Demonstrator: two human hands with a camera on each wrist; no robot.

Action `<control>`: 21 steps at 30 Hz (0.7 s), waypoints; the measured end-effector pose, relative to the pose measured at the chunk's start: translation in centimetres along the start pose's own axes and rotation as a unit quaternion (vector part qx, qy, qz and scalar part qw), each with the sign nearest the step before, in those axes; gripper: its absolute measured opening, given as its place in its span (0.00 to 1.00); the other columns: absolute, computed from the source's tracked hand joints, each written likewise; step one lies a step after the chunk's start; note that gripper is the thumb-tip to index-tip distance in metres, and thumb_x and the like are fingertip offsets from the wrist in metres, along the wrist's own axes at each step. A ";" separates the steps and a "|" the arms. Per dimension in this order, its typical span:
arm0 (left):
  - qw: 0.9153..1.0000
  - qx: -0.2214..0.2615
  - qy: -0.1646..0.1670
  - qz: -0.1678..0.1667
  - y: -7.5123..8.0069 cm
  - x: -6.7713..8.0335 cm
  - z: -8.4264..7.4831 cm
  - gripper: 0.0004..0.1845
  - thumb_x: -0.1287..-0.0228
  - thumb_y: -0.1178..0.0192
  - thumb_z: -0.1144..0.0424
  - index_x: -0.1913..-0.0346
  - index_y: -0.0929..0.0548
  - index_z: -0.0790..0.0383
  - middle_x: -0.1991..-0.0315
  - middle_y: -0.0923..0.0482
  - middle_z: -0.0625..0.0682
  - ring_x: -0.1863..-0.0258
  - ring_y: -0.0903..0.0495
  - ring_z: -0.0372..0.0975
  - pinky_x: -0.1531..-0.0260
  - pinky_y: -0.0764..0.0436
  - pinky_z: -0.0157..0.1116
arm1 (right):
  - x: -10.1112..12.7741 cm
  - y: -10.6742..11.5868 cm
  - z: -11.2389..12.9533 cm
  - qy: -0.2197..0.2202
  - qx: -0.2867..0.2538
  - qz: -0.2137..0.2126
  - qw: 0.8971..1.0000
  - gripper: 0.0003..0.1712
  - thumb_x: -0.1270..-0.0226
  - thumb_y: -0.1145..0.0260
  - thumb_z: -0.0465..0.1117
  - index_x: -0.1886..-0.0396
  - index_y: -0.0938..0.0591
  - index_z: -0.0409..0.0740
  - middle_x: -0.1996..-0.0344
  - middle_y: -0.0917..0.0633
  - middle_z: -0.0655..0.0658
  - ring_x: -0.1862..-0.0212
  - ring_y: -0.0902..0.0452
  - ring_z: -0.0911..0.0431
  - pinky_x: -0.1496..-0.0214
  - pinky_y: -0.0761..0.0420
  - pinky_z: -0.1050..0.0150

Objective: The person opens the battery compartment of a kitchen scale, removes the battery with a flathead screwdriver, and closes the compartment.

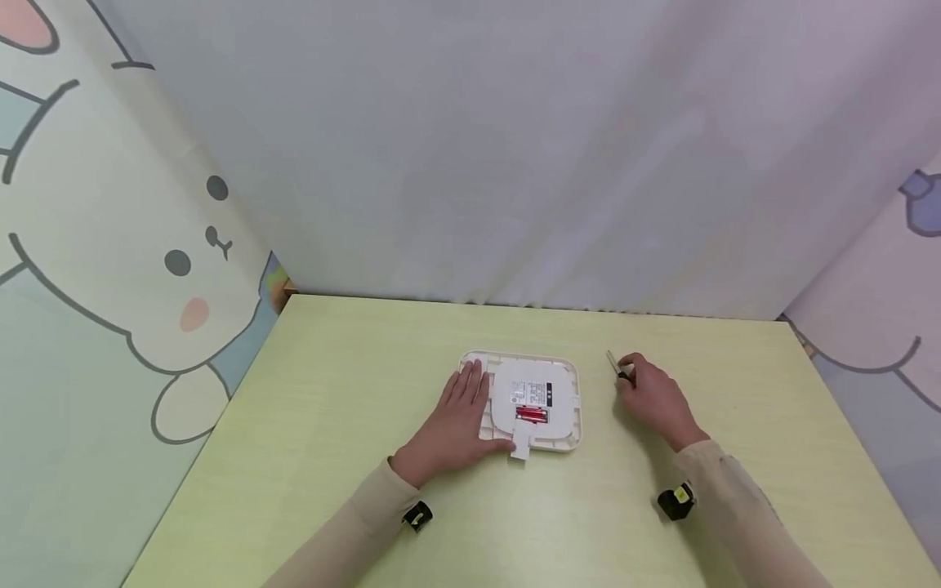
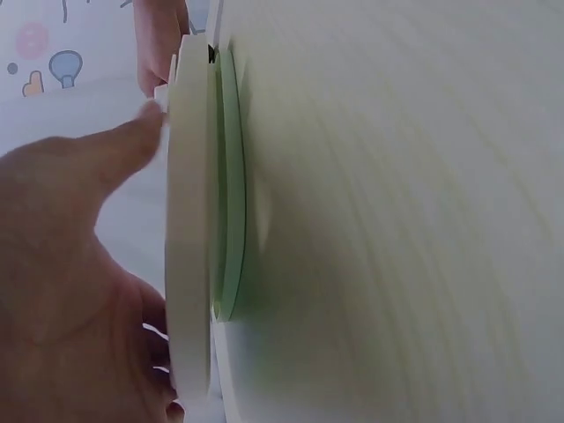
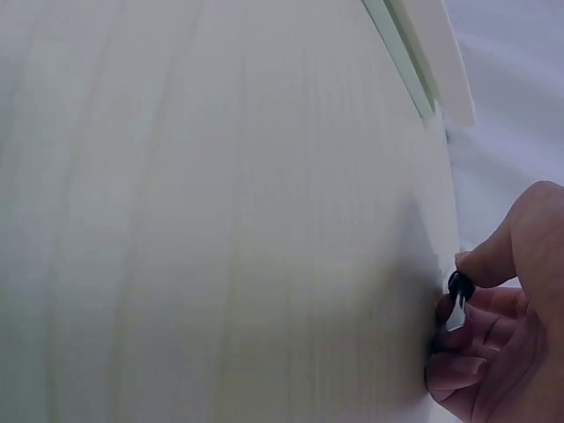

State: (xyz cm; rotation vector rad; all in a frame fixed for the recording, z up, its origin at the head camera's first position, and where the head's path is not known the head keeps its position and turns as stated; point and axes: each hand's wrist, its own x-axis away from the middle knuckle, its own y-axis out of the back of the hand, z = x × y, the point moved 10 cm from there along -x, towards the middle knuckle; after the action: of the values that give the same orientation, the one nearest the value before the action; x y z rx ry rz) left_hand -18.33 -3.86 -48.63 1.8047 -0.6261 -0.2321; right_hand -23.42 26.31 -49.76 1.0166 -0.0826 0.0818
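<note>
A white square device [image 1: 560,394] lies back side up in the middle of the table, its battery bay open on red batteries [image 1: 531,414]. A small white cover piece [image 1: 520,448] rests at its near edge. My left hand [image 1: 459,412] lies flat on the device's left part, fingers straight; in the left wrist view the palm [image 2: 70,264] presses against the device's edge [image 2: 189,220]. My right hand [image 1: 653,394] rests on the table to the device's right and pinches a small black-handled tool [image 1: 616,366] with a thin shaft. The right wrist view shows the fingertips [image 3: 493,264] closed on the tool's black end [image 3: 460,287].
The pale green table [image 1: 353,367] ends at a white curtain at the back. A cartoon rabbit panel [image 1: 147,269] stands on the left and a lilac panel [image 1: 882,310] on the right. Small black straps with cameras [image 1: 676,501] sit on both wrists.
</note>
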 end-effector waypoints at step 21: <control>0.997 0.062 -0.024 0.030 1.8 0.8 4.1 0.49 0.20 0.45 0.43 0.15 0.56 0.70 0.12 0.65 0.59 0.12 0.65 0.51 0.13 0.53 0.50 | 0.2 0.9 -1.8 -0.019 -0.159 0.029 0.987 0.19 0.15 0.46 0.41 0.38 0.21 0.31 0.58 0.14 0.37 0.67 0.22 0.56 0.68 0.20 0.62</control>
State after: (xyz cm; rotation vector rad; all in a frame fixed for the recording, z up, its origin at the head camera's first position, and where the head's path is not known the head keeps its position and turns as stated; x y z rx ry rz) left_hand -20.03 -8.04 -48.14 1.8999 -0.7406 -0.2001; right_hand -23.21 28.30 -49.94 0.6958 -0.1562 0.0987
